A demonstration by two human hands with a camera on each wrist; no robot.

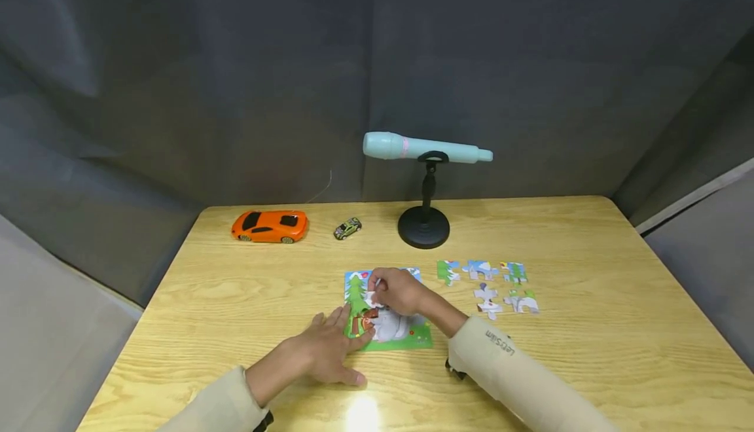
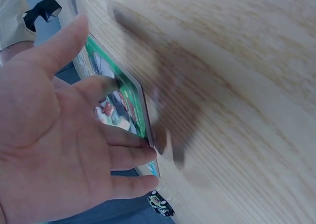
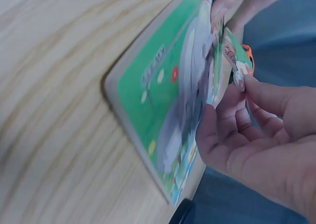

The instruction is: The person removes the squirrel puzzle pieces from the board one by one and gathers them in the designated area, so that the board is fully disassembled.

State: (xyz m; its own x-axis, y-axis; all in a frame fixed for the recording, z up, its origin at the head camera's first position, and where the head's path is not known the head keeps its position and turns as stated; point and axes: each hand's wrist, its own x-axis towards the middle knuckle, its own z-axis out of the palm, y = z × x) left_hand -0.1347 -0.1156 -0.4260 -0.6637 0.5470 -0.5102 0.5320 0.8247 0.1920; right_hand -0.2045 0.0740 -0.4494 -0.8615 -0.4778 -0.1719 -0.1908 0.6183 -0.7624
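While the left hand (image 1: 326,353) rests flat, fingers spread, on the puzzle board (image 1: 412,337) lying mid-surface, long axis running away from the person, the right hand (image 1: 400,291) pinches a puzzle piece (image 3: 232,56) over it.

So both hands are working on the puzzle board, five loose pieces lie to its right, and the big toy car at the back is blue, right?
Not quite: the big toy car is orange, as the head view shows. The rest holds: the left hand and right hand are at the puzzle board, and five loose pieces lie to its right.
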